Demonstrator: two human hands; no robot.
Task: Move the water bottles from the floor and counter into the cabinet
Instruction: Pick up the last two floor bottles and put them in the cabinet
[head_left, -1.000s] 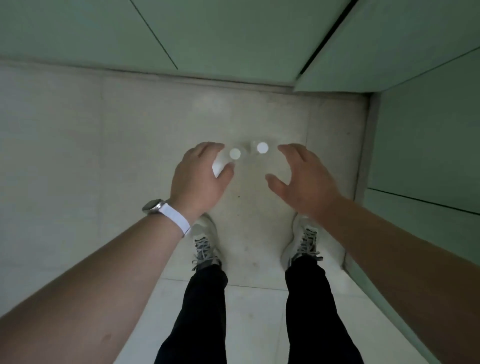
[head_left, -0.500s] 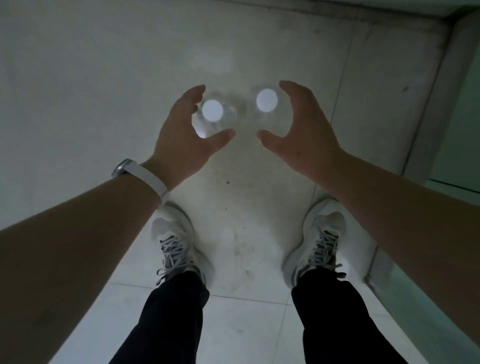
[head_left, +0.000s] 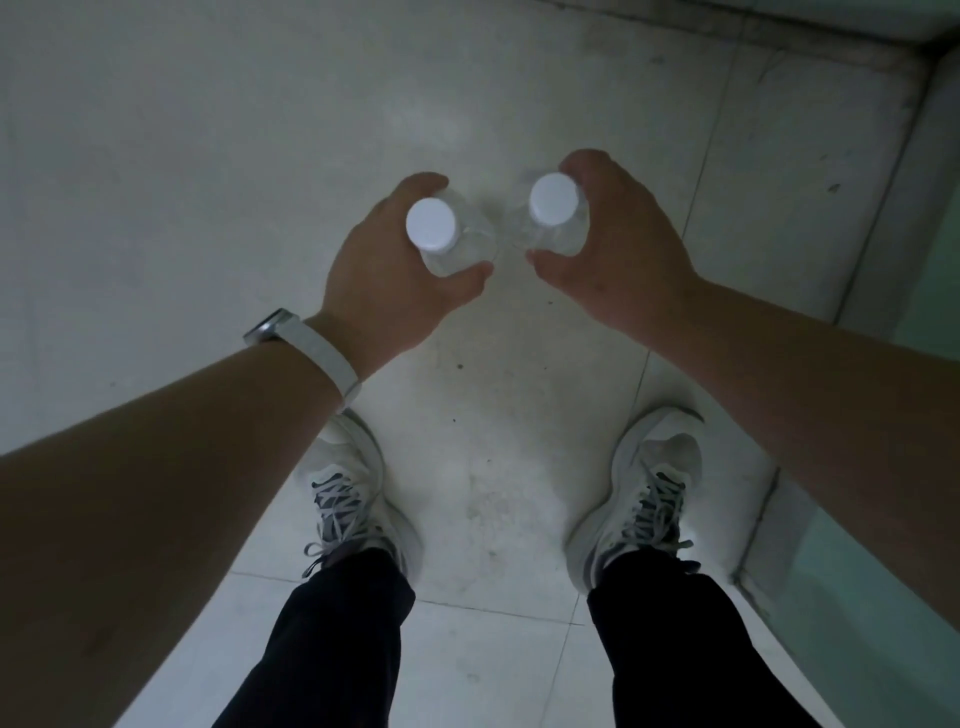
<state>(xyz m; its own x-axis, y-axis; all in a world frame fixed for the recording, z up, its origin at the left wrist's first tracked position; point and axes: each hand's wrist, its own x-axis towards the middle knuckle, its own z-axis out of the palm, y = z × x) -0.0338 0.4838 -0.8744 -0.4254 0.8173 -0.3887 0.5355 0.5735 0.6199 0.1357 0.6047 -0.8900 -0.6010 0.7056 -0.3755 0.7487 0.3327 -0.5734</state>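
Floor (head_left: 208, 156) below: hands (head_left: 395, 296) (head_left: 618, 260) seemingly gripping bottles (head_left: 460, 249) (head_left: 558, 231).

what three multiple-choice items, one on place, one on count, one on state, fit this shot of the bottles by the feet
1. Where is the white wristband?
A) left wrist B) right wrist C) on the floor
2. How many clear plastic water bottles with white round caps show?
A) one B) two C) four
3. What is the left hand doing?
A) lying flat on the tile B) gripping a bottle C) hanging empty

Answers: 1 A, the band sits just behind the left hand. 2 B, one is in the left hand and one in the right hand. 3 B, its fingers and thumb curl round the bottle below the cap.
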